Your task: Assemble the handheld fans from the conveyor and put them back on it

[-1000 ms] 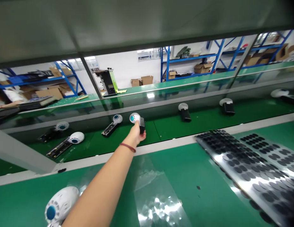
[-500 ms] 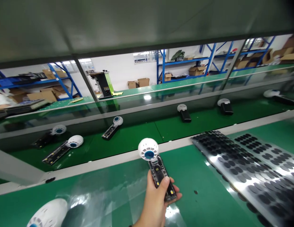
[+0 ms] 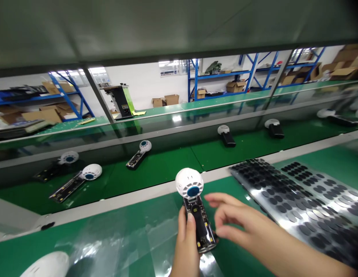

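My left hand [image 3: 186, 242] is closed round the black handle of a handheld device [image 3: 202, 227], its thumb lying along the edge. The handle's face is uncovered and shows circuit parts and small yellow squares; a white round vented head with a blue centre tops it. Just right of the handle is my right hand [image 3: 233, 215], fingers apart and bent, nothing visible in them. A clear sheet with rows of black round pads [image 3: 282, 204] lies to the right. Cut off at the lower left is another white round head [image 3: 46, 265].
Past a pale rail [image 3: 121, 197], several similar devices lie on a green belt, one [image 3: 140, 154] near the middle. Clear film [image 3: 109, 246] covers part of the green bench. A grey panel [image 3: 179, 30] hangs overhead. Behind stand blue shelves [image 3: 222, 75] and a black machine [image 3: 123, 102].
My right hand has come in from the right, beside the handle. My left hand has turned the device slightly and brought it a little nearer, its thumb shifting to the handle's left edge.
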